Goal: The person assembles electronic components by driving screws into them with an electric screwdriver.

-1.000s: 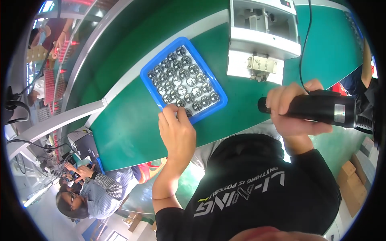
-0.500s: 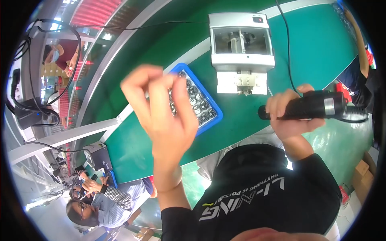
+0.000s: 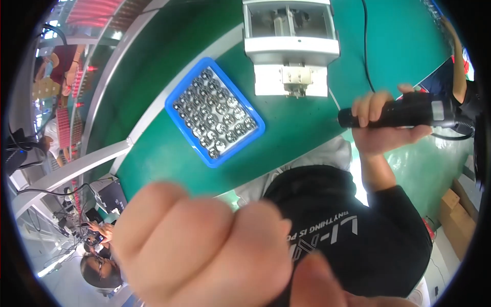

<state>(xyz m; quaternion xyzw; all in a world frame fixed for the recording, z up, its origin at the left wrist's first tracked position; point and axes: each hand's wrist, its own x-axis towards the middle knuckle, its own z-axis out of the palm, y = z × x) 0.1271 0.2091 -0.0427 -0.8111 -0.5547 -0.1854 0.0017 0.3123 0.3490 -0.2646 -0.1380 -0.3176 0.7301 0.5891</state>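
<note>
A: What are the fingers doing?
B: On the left hand (image 3: pixel 204 245), they are curled in toward the palm, knuckles facing up at the camera. It is raised very close to the lens and blurred, so I cannot tell whether anything is pinched inside.
A: And the right hand (image 3: pixel 383 137)?
B: Its fingers wrap over the top of a black cylindrical tool (image 3: pixel 417 110), with the thumb stretched along the underside. The grip looks closed around the barrel.
A: How is that arm set?
B: The forearm rises from a black sleeve (image 3: pixel 401 215), elbow bent, and the tool lies roughly level, its narrow end to the left.
A: Where are the round metallic pieces (image 3: pixel 222 108)?
B: Packed close together in a blue tray (image 3: pixel 238 146), which sits slantwise on the green table (image 3: pixel 153 158), beyond the left hand and well apart from it.
A: Beyond that?
B: A silver-white machine (image 3: pixel 291 49), standing to the right of the tray.
</note>
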